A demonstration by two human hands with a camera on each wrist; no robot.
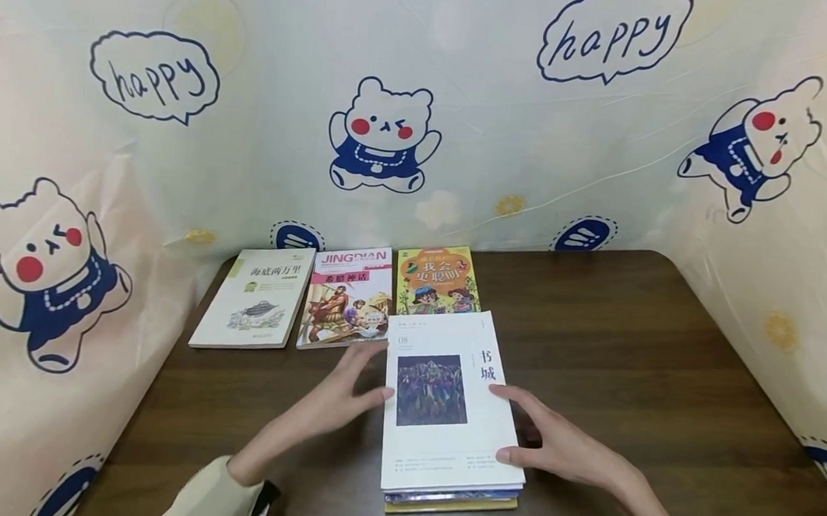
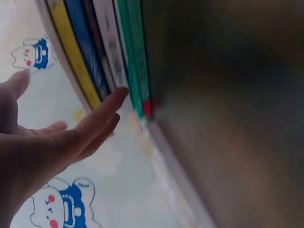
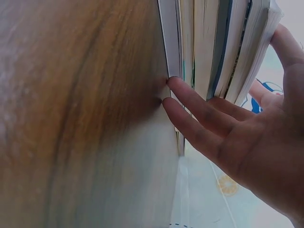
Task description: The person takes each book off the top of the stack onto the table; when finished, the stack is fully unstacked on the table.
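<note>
- Your left hand (image 1: 350,387) is loose, fingers extended beside the spines of the book stack (image 1: 438,462); I can't tell whether they touch.
- Your right hand (image 1: 565,449) touches the opposite side with relaxed fingers, clenching nothing.
- The stack sits on the brown table (image 1: 634,340), nearer you than the white book (image 1: 253,296), pink-titled book (image 1: 348,297) and yellow book (image 1: 440,279).

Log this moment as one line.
book stack: on table | left fingers: at spines, contact unclear | right fingers: against page edges | three books: in row beyond stack
</note>
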